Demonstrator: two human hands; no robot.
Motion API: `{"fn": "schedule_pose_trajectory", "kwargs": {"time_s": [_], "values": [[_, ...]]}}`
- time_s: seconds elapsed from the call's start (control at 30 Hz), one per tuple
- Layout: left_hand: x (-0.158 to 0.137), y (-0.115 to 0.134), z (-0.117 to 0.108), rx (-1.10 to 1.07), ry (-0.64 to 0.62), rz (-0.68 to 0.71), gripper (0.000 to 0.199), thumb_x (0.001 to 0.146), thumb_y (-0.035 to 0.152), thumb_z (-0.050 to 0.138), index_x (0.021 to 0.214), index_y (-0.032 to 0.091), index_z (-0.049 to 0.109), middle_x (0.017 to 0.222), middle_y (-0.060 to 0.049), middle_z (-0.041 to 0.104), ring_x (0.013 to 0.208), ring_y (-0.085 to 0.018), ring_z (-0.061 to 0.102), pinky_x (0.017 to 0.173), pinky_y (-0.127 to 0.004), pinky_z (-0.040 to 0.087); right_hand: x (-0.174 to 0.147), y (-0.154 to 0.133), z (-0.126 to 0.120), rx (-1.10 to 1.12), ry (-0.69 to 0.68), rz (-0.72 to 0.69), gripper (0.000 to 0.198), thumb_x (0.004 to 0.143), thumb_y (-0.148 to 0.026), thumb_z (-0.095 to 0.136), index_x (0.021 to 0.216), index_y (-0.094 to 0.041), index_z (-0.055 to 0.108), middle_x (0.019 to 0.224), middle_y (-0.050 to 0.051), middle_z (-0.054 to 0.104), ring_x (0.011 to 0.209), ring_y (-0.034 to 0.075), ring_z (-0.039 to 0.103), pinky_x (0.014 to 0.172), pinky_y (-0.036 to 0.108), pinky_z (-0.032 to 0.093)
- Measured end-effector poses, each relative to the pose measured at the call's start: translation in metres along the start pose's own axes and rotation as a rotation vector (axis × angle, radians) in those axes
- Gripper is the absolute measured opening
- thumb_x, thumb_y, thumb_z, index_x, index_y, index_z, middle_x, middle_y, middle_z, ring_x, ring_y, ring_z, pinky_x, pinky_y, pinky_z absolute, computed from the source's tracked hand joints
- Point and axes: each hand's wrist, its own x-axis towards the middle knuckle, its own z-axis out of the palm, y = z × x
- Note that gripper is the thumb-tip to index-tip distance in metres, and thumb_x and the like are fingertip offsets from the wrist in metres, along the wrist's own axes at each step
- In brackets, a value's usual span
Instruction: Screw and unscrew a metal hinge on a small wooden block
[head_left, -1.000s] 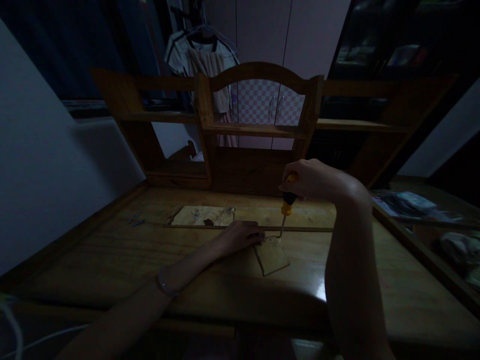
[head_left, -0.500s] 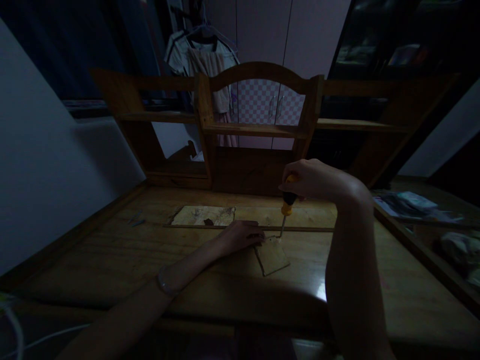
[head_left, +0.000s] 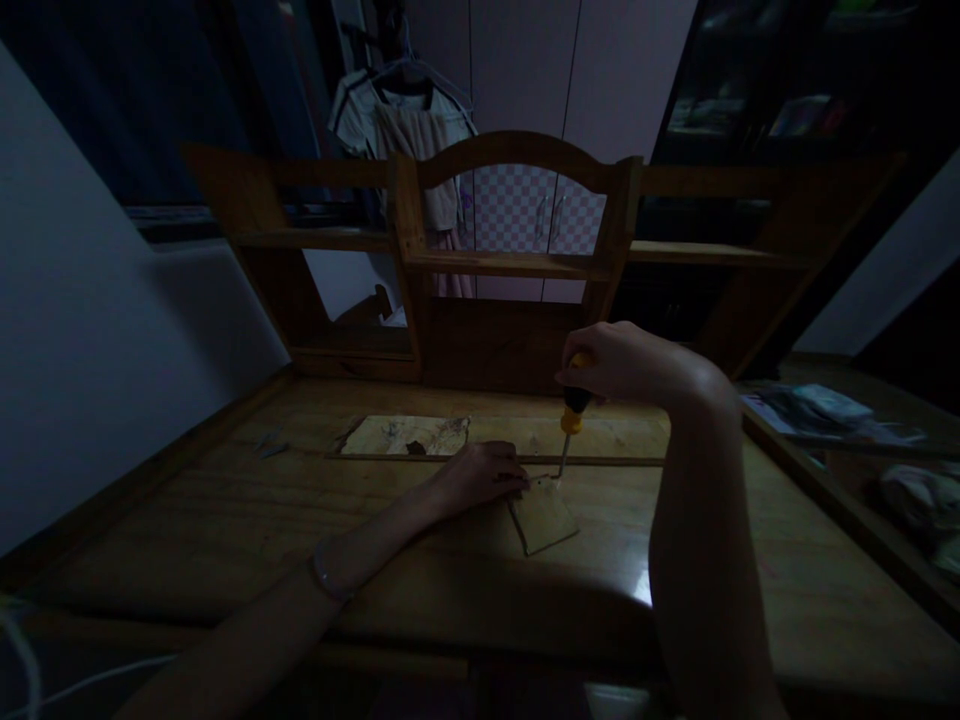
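Observation:
My right hand (head_left: 602, 360) grips the yellow-and-black handle of a screwdriver (head_left: 574, 411), held nearly upright. The screwdriver's tip meets the upper right corner of a small squarish wooden board (head_left: 546, 519), which lies at an angle on the wooden desk (head_left: 420, 580). My left hand (head_left: 484, 472) rests low on the desk, its bent fingers holding the board's upper left corner. Those fingertips are partly hidden in the dim light. Whether a screw sits under the screwdriver's tip is too small to make out.
Behind my hands, a long recessed strip (head_left: 405, 436) with a torn, stained surface crosses the desk. Small grey metal pieces (head_left: 273, 448) lie at left. A wooden shelf unit (head_left: 517, 262) stands at the back. Papers (head_left: 832, 402) and cloth (head_left: 919, 495) are at right.
The view has shifted very slightly. Both hands, the screwdriver and the small board stay in nearly the same places.

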Motion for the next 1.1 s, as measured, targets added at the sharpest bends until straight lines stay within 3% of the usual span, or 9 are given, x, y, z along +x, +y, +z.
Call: {"fn": "schedule_pose_trajectory", "kwargs": {"time_s": [0.43,0.73,1.1], "values": [[0.004,0.006,-0.005,0.068,0.209,0.111,0.023,0.088,0.036,0.060,0.082,0.016,0.071,0.077,-0.005,0.064,0.073,-0.013,0.060,0.066,-0.023,0.046,0.000,-0.003,-0.002,-0.007,-0.013,0.000,0.023,0.079,-0.038,0.057,0.087,-0.019,0.068,0.072,0.004,0.068,0.058,0.014,0.060,0.050,0.024,0.038],[-0.002,0.029,-0.018,0.231,0.459,0.170,0.007,0.091,0.019,0.056,0.093,0.016,0.062,0.080,-0.004,0.062,0.076,-0.015,0.056,0.069,-0.028,0.044,0.000,-0.001,-0.001,-0.006,-0.002,-0.004,0.024,0.079,-0.040,0.058,0.087,-0.020,0.069,0.072,0.004,0.068,0.059,0.015,0.061,0.050,0.024,0.038],[0.002,0.020,-0.014,0.185,0.499,0.119,0.013,0.090,0.023,0.058,0.079,0.016,0.061,0.070,-0.003,0.057,0.070,-0.014,0.052,0.064,-0.028,0.040,0.000,-0.001,-0.002,0.007,-0.009,-0.003,0.022,0.079,-0.037,0.058,0.086,-0.020,0.069,0.072,0.004,0.068,0.059,0.014,0.061,0.050,0.023,0.038]]}}
